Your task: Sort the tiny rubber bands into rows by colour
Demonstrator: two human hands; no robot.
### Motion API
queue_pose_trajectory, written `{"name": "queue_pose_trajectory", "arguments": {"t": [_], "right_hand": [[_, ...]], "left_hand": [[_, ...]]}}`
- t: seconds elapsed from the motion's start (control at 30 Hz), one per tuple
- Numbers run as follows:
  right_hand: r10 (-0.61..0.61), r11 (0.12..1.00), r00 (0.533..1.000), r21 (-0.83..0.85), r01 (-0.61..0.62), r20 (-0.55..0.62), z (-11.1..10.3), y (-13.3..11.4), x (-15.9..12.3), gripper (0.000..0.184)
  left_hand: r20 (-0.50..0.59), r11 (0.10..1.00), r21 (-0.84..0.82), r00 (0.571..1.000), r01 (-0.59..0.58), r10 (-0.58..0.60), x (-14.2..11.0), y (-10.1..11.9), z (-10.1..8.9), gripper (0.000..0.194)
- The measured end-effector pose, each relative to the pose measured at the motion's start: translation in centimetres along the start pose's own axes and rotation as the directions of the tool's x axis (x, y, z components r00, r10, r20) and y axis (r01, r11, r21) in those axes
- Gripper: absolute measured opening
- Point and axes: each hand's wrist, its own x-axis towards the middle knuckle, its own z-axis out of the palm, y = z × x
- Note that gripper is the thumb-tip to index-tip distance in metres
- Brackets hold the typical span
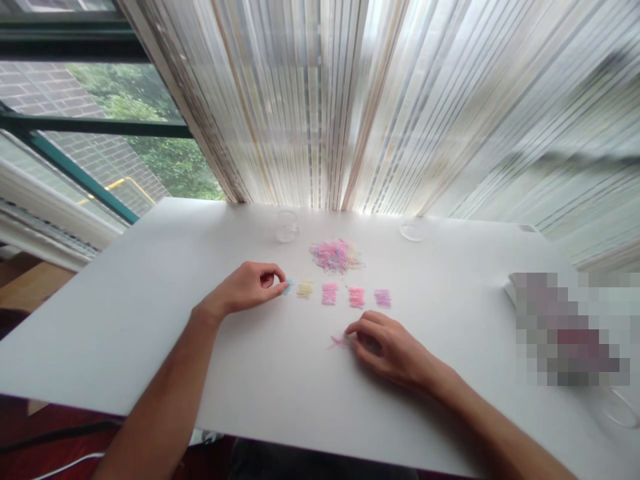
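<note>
My left hand (255, 287) pinches thumb and forefinger together at a small group of thin light-blue strands (288, 287), partly hidden by the fingertips. To its right lie neat little groups of similar strands: yellow (305, 290), pink (329, 294), coral pink (357, 297) and purple (383, 298). Nearer to me, my right hand (383, 347) has its fingertips closed on a few loose pink strands (339, 341), low over the table. Behind the row is a tangled heap of mixed pastel strands (336, 256). The strands are too small to name exactly.
A clear round container (287, 228) stands at the back of the white table (260, 380), and a clear shallow dish or lid (412, 231) lies back right. A blurred-out object (565, 333) rests at the right. Striped curtains (320, 107) hang along the far edge.
</note>
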Motion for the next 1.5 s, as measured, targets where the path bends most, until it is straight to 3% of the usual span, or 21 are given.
{"name": "queue_pose_trajectory", "arguments": {"t": [0.07, 0.13, 0.23, 0.33, 0.57, 0.87, 1.23, 1.5], "right_hand": [[0.007, 1.000, 1.000, -0.008, -0.007, 0.021, -0.2, 0.0, 0.0, 0.019], [0.010, 1.000, 1.000, -0.022, -0.010, 0.023, -0.1, 0.0, -0.1, 0.018], [0.010, 0.999, 1.000, -0.043, -0.010, 0.011, 0.1, 0.0, 0.0, 0.012], [0.008, 0.999, 1.000, -0.048, -0.008, -0.015, 0.5, 0.0, 0.1, 0.007], [-0.002, 0.998, 0.998, -0.060, -0.002, -0.066, 1.2, 0.3, 0.4, 0.006], [0.008, 0.999, 0.997, -0.044, -0.012, -0.082, 1.0, 0.6, 0.5, 0.010], [0.018, 0.999, 0.996, -0.033, -0.021, -0.083, 0.9, 0.5, 0.3, 0.010], [-0.032, 0.999, 0.994, -0.020, 0.030, -0.107, 0.9, 0.7, 0.1, 0.009]], "left_hand": [[0.013, 0.998, -0.031, 0.999, -0.051, 0.051, -0.3, 1.2, 0.5, 0.029], [0.091, 0.992, -0.030, 0.988, -0.123, 0.126, -0.9, 3.0, 1.3, 0.027], [0.208, 0.969, 0.076, 0.954, -0.234, 0.215, -2.3, 5.4, 3.2, 0.018], [0.182, 0.948, 0.161, 0.952, -0.274, 0.245, -3.9, 6.8, 5.6, 0.025], [0.016, 0.966, 0.203, 0.987, -0.159, 0.159, -5.7, 7.3, 9.4, 0.016], [-0.013, 0.981, 0.127, 0.989, -0.148, 0.150, -5.9, 7.4, 9.2, 0.021], [-0.228, 0.992, -0.012, 0.966, -0.126, 0.120, -6.6, 7.9, 12.0, 0.014], [-0.253, 0.986, -0.065, 0.958, -0.156, 0.135, -6.9, 7.2, 12.1, 0.016]]}}
